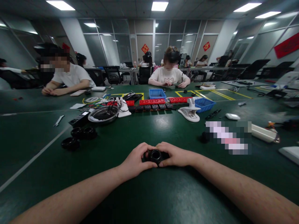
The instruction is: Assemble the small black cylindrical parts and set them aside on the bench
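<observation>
Both hands' fingers point(143, 148) pinched around black part point(155, 156), green tabletop point(179, 186) below, ceiling lights point(159, 6) above.

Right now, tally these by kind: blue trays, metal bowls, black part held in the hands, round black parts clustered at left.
Blue trays: 2
Metal bowl: 1
Held black part: 1
Clustered black parts: 3
Total: 7

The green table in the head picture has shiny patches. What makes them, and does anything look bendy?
Head view: pale glare on the green table, probably from the ceiling lights; head view: white pillars lean outward, as with a wide lens; head view: the black part between left hand and right hand is too dark for fine detail.
</observation>
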A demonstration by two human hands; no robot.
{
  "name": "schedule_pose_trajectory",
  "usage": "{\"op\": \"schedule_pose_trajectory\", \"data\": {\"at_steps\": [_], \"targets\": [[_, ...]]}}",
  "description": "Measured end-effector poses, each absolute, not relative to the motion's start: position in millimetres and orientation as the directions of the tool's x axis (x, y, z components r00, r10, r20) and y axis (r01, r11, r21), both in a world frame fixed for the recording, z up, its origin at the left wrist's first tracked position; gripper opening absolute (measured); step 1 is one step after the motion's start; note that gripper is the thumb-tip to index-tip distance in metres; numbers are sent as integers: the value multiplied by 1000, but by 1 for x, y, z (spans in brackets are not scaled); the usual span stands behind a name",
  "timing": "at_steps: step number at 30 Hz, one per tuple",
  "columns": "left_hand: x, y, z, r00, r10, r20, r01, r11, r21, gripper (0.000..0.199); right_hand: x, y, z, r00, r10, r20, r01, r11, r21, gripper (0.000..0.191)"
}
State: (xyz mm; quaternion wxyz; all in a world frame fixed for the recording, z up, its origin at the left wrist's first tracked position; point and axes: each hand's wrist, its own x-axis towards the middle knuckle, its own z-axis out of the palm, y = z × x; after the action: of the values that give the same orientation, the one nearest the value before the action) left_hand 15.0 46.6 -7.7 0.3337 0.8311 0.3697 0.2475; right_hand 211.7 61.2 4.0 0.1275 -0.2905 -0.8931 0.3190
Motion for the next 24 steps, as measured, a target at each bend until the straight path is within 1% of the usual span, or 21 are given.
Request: {"op": "schedule_pose_trajectory", "data": {"at_steps": [4, 8, 11, 14, 16, 18, 21, 23, 24], "targets": [[15, 46, -6, 590, 792, 156, 465, -491, 737, 36, 211, 61, 6, -802, 596, 39, 443, 638, -630, 38], [17, 42, -3, 577, 798, 174, 468, -498, 730, 35, 210, 58, 8, -792, 610, 35, 459, 631, -625, 32], [21, 36, -3, 529, 828, 187, 502, -483, 717, 33, 209, 56, 5, -732, 681, 22, 518, 576, -632, 27], [27, 28, -5, 445, 873, 199, 563, -446, 696, 36, 206, 52, -3, -639, 769, 4, 593, 496, -635, 30], [30, 25, -7, 395, 891, 226, 589, -434, 682, 36, 201, 49, -8, -556, 831, 27, 664, 463, -587, 33], [32, 24, -9, 349, 900, 262, 596, -429, 679, 34, 196, 44, -13, -453, 886, 96, 750, 438, -497, 32], [33, 28, -13, 315, 902, 297, 571, -430, 699, 34, 190, 36, -18, -344, 917, 203, 837, 398, -375, 30], [32, 33, -14, 342, 895, 287, 533, -437, 725, 34, 189, 33, -20, -310, 918, 247, 852, 384, -357, 33], [32, 36, -14, 367, 889, 274, 510, -438, 740, 35, 189, 32, -21, -307, 913, 268, 840, 393, -374, 37]]}}
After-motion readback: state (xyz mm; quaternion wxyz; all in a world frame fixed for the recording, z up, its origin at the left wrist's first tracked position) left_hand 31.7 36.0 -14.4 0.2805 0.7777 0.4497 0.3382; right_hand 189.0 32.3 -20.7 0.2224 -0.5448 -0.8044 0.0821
